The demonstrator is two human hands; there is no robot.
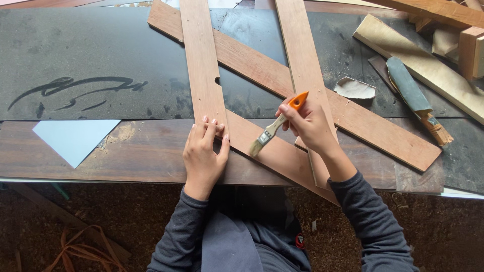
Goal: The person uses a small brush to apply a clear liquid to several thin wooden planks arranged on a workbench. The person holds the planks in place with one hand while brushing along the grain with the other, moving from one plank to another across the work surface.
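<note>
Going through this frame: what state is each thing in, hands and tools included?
Left hand: flat, fingers pressing the near end of the left plank.
Right hand: closed on the paintbrush.
Paintbrush: tilted, bristles down-left above the diagonal plank.
Left plank: lying across the diagonal plank.
Right plank: also crossing it.
Sandpaper scrap: curled, lying loose.
Blue paper: flat on the table.

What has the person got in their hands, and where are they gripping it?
The right hand holds a small orange-handled paintbrush by its handle. The left hand holds nothing; it presses flat on a reddish wooden slat.
</note>
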